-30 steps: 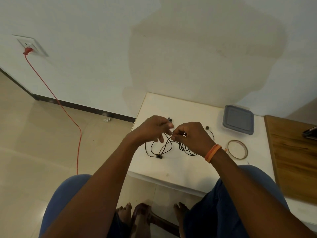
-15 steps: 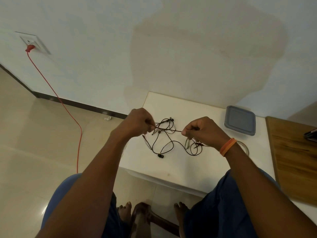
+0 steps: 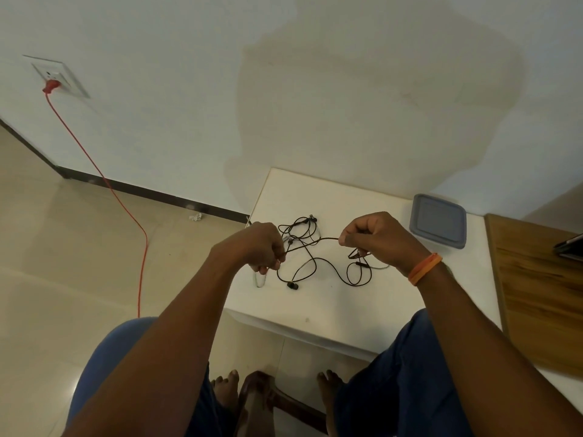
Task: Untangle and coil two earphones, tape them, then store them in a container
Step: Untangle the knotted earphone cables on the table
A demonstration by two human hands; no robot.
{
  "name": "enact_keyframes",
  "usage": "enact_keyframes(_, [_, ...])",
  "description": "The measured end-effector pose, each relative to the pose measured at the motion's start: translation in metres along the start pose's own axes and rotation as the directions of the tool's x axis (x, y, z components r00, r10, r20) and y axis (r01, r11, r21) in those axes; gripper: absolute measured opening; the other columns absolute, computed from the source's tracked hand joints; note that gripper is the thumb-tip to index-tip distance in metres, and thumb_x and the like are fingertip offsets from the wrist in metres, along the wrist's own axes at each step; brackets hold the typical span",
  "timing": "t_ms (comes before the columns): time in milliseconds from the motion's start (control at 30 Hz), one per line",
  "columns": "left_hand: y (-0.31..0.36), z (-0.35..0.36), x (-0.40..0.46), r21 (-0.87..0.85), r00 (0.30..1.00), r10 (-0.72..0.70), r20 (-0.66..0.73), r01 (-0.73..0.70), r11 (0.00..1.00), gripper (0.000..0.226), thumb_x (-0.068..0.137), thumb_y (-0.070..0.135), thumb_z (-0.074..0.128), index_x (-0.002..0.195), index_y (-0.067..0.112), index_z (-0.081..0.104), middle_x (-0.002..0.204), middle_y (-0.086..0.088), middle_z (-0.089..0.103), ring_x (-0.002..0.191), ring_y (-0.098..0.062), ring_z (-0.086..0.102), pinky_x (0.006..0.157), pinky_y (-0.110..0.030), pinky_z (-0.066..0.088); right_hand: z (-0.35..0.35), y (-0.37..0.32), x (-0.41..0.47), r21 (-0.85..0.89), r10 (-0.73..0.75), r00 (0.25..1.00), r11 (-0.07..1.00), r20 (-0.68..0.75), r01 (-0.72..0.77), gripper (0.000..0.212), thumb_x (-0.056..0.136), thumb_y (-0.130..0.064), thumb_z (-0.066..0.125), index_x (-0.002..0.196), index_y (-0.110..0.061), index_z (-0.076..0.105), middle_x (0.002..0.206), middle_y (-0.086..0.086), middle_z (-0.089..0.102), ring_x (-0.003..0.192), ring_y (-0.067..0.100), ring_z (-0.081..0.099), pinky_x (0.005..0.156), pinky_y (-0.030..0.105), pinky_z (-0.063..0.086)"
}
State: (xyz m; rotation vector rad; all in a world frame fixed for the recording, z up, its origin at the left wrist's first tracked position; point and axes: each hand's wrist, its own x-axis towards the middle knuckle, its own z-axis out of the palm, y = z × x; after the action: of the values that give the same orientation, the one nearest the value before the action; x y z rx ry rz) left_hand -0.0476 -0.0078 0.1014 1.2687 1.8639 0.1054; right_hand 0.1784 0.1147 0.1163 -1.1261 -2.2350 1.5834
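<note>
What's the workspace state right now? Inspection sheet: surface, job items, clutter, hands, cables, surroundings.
Surface: white table, wooden board on its right.
Job's things: tangled earphones, mostly lying on the table; grey container, lid on, at far right; tape not visible now.
Clutter: nothing seen.
Grippers: left hand and right hand each pinch one strand stretched between them.
Cables: red cord from wall socket to floor.
Surroundings: white wall, tiled floor.
</note>
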Motion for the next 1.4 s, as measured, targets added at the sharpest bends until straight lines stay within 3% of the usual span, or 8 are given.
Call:
enact_keyframes(167, [0.031, 0.006, 0.0, -0.337, 0.954, 0.255, -0.16, -0.295, 0.894, 0.03, 0.081, 0.015, 0.08, 0.108, 0.009, 0.07, 0.091, -0.004, 0.073, 0.067, -0.017, 0.074, 0.065, -0.026, 0.06, 0.011, 0.0, 0.003, -0.063, -0.043, 0.998, 0.997, 0.034, 0.045, 0.008, 0.085, -0.014, 0.072, 0.077, -0.013, 0.074, 0.06, -0.017, 0.067, 0.053, -0.005, 0.057, 0.053, 0.01, 0.045])
enact_keyframes(367, [0.043, 0.011, 0.0, -0.303, 0.909, 0.32, -0.266, -0.394, 0.868, 0.01, 0.085, 0.008, 0.071, 0.084, 0.014, 0.078, 0.071, -0.001, 0.074, 0.062, -0.012, 0.072, 0.059, -0.019, 0.055, 0.009, -0.001, 0.003, -0.015, -0.043, 0.997, 0.999, 0.065, 0.044, 0.007, 0.083, -0.018, 0.075, 0.078, -0.013, 0.076, 0.062, -0.003, 0.068, 0.056, 0.003, 0.061, 0.057, 0.014, 0.049])
enact_keyframes(700, [0.032, -0.025, -0.015, -0.545, 0.713, -0.016, -0.701, -0.52, 0.657, 0.016, 0.092, 0.008, 0.065, 0.084, 0.019, 0.075, 0.071, 0.0, 0.072, 0.061, -0.016, 0.07, 0.06, -0.023, 0.057, -0.011, 0.003, -0.002, -0.021, 0.005, 0.999, 1.0, 0.034, -0.004, 0.017, 0.089, -0.024, 0.068, 0.081, -0.013, 0.079, 0.086, -0.006, 0.077, 0.089, 0.004, 0.07, 0.084, 0.023, 0.051])
enact_keyframes(833, [0.034, -0.018, -0.011, -0.469, 0.732, 0.006, -0.681, -0.444, 0.763, 0.014, 0.092, 0.011, 0.065, 0.086, 0.019, 0.075, 0.073, 0.001, 0.073, 0.059, -0.011, 0.07, 0.06, -0.02, 0.056, -0.007, -0.004, -0.004, 0.045, 0.005, 1.0, 0.999, 0.029, -0.006, 0.027, 0.097, -0.03, 0.056, 0.088, -0.016, 0.078, 0.091, -0.006, 0.077, 0.088, 0.004, 0.07, 0.074, 0.017, 0.045])
enact_keyframes(967, [0.029, -0.012, -0.007, -0.257, 0.799, 0.071, -0.597, -0.274, 0.927, 0.013, 0.092, 0.014, 0.063, 0.086, 0.019, 0.074, 0.078, 0.007, 0.072, 0.057, -0.007, 0.069, 0.054, -0.01, 0.048, -0.006, -0.006, -0.005, 0.124, 0.004, 1.0, 0.992, 0.007, -0.005, 0.03, 0.101, -0.031, 0.048, 0.105, -0.018, 0.074, 0.093, 0.0, 0.076, 0.096, 0.014, 0.069, 0.082, 0.035, 0.046])
enact_keyframes(1067, [0.022, -0.012, -0.007, -0.167, 0.841, 0.035, -0.54, -0.148, 0.975, 0.016, 0.092, 0.01, 0.061, 0.088, 0.017, 0.074, 0.082, 0.0, 0.072, 0.066, -0.015, 0.07, 0.058, -0.021, 0.052, -0.009, -0.006, -0.005, 0.153, -0.011, 1.0, 0.988, 0.005, 0.01, 0.026, 0.1, -0.027, 0.051, 0.104, -0.018, 0.074, 0.092, 0.003, 0.076, 0.091, 0.015, 0.07, 0.077, 0.031, 0.047])
enact_keyframes(1233, [0.015, -0.016, -0.008, -0.15, 0.771, -0.034, -0.636, -0.081, 0.985, 0.018, 0.093, 0.005, 0.058, 0.091, 0.01, 0.075, 0.086, -0.006, 0.072, 0.074, -0.025, 0.07, 0.073, -0.04, 0.059, -0.016, -0.002, -0.005, 0.105, 0.008, 1.0, 0.994, -0.027, -0.005, 0.021, 0.095, -0.011, 0.057, 0.089, -0.012, 0.077, 0.072, 0.005, 0.073, 0.06, 0.008, 0.064, 0.053, 0.009, 0.044])
enact_keyframes(1400, [0.017, -0.012, -0.005, -0.154, 0.727, -0.077, -0.682, -0.039, 0.987, 0.019, 0.09, -0.003, 0.053, 0.084, 0.005, 0.069, 0.082, -0.013, 0.069, 0.072, -0.036, 0.068, 0.072, -0.047, 0.059, -0.018, -0.001, -0.003, 0.157, 0.041, 0.999, 0.987, -0.006, -0.039, 0.033, 0.088, -0.014, 0.046, 0.076, -0.01, 0.076, 0.06, 0.003, 0.062, 0.054, 0.012, 0.051, 0.049, 0.018, 0.042])
